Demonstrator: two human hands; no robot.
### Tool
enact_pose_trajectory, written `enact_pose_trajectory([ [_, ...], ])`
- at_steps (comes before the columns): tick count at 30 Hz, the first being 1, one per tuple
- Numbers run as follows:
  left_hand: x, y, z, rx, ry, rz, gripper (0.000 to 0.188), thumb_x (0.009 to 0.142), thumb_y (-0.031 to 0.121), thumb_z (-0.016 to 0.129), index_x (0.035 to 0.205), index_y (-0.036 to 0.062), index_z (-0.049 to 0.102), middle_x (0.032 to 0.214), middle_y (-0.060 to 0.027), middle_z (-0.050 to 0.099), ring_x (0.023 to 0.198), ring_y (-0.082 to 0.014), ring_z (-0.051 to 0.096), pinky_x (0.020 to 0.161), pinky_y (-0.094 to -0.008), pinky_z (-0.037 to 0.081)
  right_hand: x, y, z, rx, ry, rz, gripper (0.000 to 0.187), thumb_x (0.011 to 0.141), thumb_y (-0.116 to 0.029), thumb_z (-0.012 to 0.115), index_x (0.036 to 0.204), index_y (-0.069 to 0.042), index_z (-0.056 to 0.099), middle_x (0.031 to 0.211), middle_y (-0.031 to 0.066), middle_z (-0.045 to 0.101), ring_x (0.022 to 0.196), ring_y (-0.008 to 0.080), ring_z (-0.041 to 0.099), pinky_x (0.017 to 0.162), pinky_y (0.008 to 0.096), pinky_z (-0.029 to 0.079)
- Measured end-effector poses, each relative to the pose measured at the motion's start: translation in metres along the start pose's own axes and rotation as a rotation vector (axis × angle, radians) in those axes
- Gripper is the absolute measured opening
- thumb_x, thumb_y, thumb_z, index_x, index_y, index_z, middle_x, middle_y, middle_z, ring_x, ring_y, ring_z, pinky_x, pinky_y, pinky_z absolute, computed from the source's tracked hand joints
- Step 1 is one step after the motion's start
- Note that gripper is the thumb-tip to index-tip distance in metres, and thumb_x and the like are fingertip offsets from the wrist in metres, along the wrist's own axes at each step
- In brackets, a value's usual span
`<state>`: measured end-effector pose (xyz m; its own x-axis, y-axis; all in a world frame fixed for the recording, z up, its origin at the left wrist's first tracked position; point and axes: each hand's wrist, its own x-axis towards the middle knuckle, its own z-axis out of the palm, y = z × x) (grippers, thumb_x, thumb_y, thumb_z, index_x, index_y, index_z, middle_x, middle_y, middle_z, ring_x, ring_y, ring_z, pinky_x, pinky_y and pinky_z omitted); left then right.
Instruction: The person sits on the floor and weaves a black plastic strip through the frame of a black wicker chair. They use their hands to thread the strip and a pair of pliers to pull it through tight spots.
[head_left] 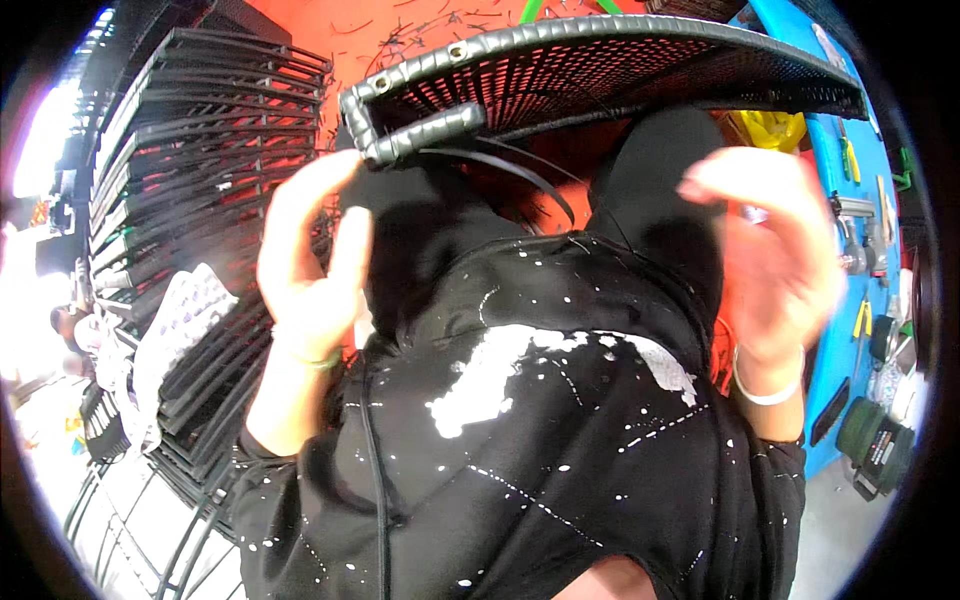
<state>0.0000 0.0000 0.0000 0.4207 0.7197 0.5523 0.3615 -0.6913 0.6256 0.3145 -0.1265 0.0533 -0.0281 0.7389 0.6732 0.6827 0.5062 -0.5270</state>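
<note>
Head view, landmark: the panel.

Panel (610, 75): one, black, woven mesh, curved, with a wrapped rim; lies across the person's knees, at their far side. Two round metal-coloured fittings on the rim, toward its left end. Wrapped stub (430, 132) juts from the panel's left corner. Thin black strip (530, 178), looped, trails from beside the stub on the person's side of the panel.

Left hand (315, 245): just beside the panel's left corner; thumb and fingers spread apart, nothing between them. Fingertips close to the corner; contact cannot be told. Thin bracelet (312, 358) at the wrist.

Right hand (780, 235): on the person's side of the panel's right part, apart from it; blurred, fingers loosely bent, no object seen in its grasp. White wristband (768, 392).

Frames (215, 150): black, slatted, stacked, left of the panel. Pale spotted cloth (185, 315) lies over the stack's near part.

Floor (350, 35): red, strewn with dark scraps, beyond the panel.

Blue table (830, 340): right of the panel, partly behind its end. On it, a yellow-handled tool (862, 318) and a black slab (830, 410).

Yellow bag (770, 132): just beside the panel's right end.

Dark green case (875, 445): right of and nearer than the panel, beside the table.

Black top (560, 430): white-splashed, worn, nearer than the panel.
</note>
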Motion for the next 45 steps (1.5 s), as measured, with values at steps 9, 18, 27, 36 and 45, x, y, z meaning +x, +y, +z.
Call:
enact_pose_trajectory([
  [9, 0.02, 0.013, -0.001, 0.339, -0.122, 0.313, 0.033, 0.092, 0.005, 0.062, 0.124, -0.0036, 0.061, 0.128, -0.019, 0.064, 0.126, -0.0357, 0.055, 0.111, -0.0454, 0.039, 0.001, 0.045, 0.094, 0.078, -0.21, -0.005, 0.034, 0.08, -0.023, 0.078, 0.109, -0.007, 0.07, 0.097, 0.0084, 0.068, 0.079, 0.0279, 0.068, 0.067, 0.0357, 0.055],
  [18, 0.028, 0.032, -0.004, 0.546, -0.146, 0.405, 0.041, 0.082, 0.026, 0.071, 0.115, 0.0026, 0.07, 0.116, -0.0099, 0.072, 0.12, -0.0327, 0.059, 0.107, -0.042, 0.037, -0.005, 0.019, 0.108, 0.689, -0.022, 0.208, 0.018, 0.093, -0.011, 0.07, 0.105, 0.002, 0.072, 0.096, 0.0136, 0.073, 0.084, 0.0224, 0.071, 0.074, 0.0314, 0.056],
  [27, 0.041, 0.04, -0.002, 0.699, -0.236, 0.478, 0.057, 0.073, 0.04, 0.085, 0.116, 0.0062, 0.07, 0.104, -0.0029, 0.072, 0.098, -0.0237, 0.068, 0.091, -0.0342, 0.042, 0.013, 0.028, 0.115, 1.96, 0.095, 0.69, 0.052, 0.112, -0.034, 0.03, 0.104, 0.006, 0.064, 0.097, 0.0163, 0.067, 0.114, 0.0302, 0.062, 0.11, 0.0404, 0.04],
  [36, 0.059, 0.011, 0.0, 0.693, -0.093, 0.645, 0.042, 0.075, 0.042, 0.083, 0.104, 0.0117, 0.076, 0.088, 0.0011, 0.068, 0.087, -0.0192, 0.065, 0.087, -0.0319, 0.043, 0.026, 0.033, 0.121, 1.867, 0.254, 0.578, 0.041, 0.109, -0.023, 0.04, 0.084, 0.001, 0.061, 0.077, 0.0075, 0.055, 0.08, 0.0214, 0.058, 0.093, 0.0375, 0.048],
  [45, 0.068, 0.0, -0.001, 0.641, -0.103, 0.673, 0.041, 0.076, 0.035, 0.085, 0.106, 0.0084, 0.075, 0.092, -0.0012, 0.071, 0.091, -0.021, 0.065, 0.09, -0.0323, 0.046, 0.04, 0.056, 0.121, 1.831, 0.203, 1.068, 0.037, 0.107, -0.028, 0.045, 0.093, -0.002, 0.066, 0.081, 0.008, 0.065, 0.086, 0.0212, 0.063, 0.09, 0.034, 0.049],
])
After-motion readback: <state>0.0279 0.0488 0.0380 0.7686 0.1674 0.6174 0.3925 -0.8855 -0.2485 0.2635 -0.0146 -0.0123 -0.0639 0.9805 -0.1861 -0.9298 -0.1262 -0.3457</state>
